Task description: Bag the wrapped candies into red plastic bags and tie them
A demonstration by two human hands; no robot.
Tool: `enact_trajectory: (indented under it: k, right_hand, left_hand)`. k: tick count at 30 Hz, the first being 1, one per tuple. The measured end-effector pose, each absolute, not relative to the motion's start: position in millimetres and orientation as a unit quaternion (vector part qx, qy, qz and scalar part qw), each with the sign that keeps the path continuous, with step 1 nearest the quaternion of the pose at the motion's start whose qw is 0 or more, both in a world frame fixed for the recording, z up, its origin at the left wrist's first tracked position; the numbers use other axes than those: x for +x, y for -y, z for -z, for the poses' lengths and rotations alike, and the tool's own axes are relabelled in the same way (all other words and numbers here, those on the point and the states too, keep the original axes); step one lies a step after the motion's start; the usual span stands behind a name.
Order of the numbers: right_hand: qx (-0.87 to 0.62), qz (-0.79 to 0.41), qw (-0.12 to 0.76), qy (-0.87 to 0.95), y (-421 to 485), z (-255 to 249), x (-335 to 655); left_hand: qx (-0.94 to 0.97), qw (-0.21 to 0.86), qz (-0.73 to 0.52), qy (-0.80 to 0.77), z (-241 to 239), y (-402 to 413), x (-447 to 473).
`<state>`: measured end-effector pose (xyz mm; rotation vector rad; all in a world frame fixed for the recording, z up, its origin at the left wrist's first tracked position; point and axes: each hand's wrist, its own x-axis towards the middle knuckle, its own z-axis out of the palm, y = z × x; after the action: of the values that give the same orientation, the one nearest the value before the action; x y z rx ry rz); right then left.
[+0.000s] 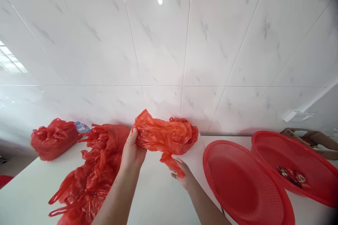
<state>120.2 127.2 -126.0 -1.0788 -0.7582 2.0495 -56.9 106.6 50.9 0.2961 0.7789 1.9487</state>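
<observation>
My left hand (132, 153) is closed on the left end of a crumpled red plastic bag (166, 134), lifting it above the white table (155, 197). My right hand (182, 175) is below the bag, palm up, fingers pinching a strip of the bag that hangs down. To the left of my left forearm lies a pile of several more red plastic bags (92, 168).
A knotted red bag bundle (52, 139) sits at the table's far left, a plastic bottle (81, 127) behind it. Two red mesh baskets stand at the right: a near one (245, 186) and a farther one (298, 165) with small dark items inside. A white tiled wall rises behind.
</observation>
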Motion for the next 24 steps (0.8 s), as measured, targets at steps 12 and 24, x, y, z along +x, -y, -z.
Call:
enact_trajectory:
  k: [12, 24]
  right_hand:
    - [-0.364, -0.729, 0.472, 0.335, -72.9, 49.2, 161.8]
    - [-0.454, -0.594, 0.571, 0.339, -63.8, 38.3, 202.8]
  left_hand:
    - [0.219, 0.479, -0.684, -0.505, 33.0, -52.7, -11.9]
    - [0.367, 0.26, -0.576, -0.682, 25.8, -36.6, -10.7]
